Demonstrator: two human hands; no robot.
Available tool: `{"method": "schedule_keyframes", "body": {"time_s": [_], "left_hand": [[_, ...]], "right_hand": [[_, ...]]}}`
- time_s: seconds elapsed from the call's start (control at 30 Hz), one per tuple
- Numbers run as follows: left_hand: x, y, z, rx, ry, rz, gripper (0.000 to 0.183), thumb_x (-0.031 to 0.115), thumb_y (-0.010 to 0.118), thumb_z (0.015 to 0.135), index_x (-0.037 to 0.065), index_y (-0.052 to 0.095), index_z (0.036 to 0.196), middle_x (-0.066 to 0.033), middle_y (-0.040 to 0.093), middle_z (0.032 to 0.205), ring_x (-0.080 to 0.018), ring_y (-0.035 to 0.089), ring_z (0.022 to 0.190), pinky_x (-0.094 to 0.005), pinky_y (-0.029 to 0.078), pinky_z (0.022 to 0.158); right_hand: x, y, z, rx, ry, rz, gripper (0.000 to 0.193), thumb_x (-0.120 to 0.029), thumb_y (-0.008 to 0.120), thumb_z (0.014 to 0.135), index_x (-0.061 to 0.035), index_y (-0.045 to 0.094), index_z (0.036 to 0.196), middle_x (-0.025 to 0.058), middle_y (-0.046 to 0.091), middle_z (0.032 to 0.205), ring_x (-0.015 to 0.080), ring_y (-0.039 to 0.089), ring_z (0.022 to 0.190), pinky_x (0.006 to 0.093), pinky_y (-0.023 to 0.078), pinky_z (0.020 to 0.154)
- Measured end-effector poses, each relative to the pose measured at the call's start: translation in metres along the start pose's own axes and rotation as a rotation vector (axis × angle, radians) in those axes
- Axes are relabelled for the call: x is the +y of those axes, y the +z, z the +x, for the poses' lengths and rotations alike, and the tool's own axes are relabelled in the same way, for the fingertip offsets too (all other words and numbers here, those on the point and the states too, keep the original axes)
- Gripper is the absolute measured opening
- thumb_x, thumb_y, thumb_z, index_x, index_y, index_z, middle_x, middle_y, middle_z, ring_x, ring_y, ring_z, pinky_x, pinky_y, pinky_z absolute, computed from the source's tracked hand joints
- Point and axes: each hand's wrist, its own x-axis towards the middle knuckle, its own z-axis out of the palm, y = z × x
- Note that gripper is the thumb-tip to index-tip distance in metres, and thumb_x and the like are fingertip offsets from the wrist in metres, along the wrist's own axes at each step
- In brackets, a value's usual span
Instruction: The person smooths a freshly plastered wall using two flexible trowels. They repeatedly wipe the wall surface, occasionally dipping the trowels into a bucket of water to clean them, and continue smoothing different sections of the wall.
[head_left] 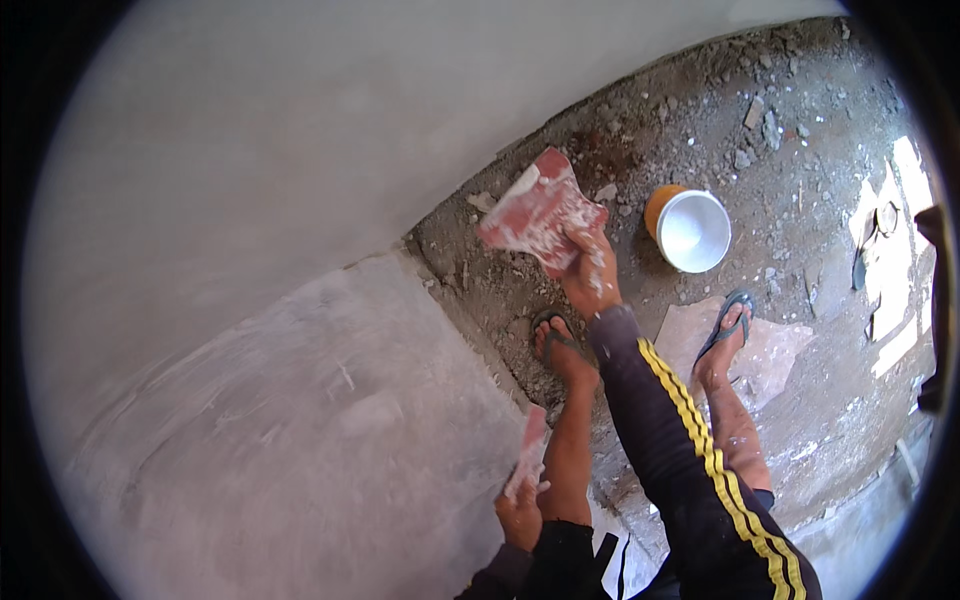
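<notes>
Slab (540,212), red and white-smeared, edge gripped in right hand (590,272), slim reddish strip (534,430) clasped in left hand (521,512)

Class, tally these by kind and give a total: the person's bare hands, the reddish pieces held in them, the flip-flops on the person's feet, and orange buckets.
Hands: 2
Reddish pieces held: 2
Flip-flops worn: 2
Orange bucket, white inside: 1
Total: 7
</notes>
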Motion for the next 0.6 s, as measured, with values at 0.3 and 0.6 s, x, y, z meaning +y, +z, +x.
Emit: {"method": "schedule_keyframes", "body": {"time_s": [0.3, 0.6], "left_hand": [[-0.029, -0.013, -0.008, -0.116, 0.104, 0.34, 0.032, 0.009, 0.055, 0.104, -0.004, 0.066, 0.131, -0.0216, 0.069, 0.127, -0.0282, 0.072, 0.109, -0.0359, 0.064, 0.082], [-0.032, -0.028, -0.002, -0.158, 0.282, 0.465, 0.032, 0.008, 0.058, 0.101, -0.004, 0.067, 0.13, -0.0225, 0.066, 0.135, -0.0344, 0.069, 0.118, -0.0374, 0.062, 0.087]], "right_hand": [[0.075, -0.038, 0.103, 0.128, -0.204, -0.308, 0.031, -0.007, 0.062, 0.096, -0.0052, 0.056, 0.127, 0.0061, 0.069, 0.113, 0.0216, 0.072, 0.095, 0.0405, 0.063, 0.073], [0.073, 0.062, 0.09, -0.014, -0.341, -0.463, 0.023, -0.006, 0.062, 0.096, 0.0025, 0.063, 0.118, 0.0116, 0.07, 0.102, 0.0208, 0.071, 0.081, 0.0373, 0.061, 0.063]]}}
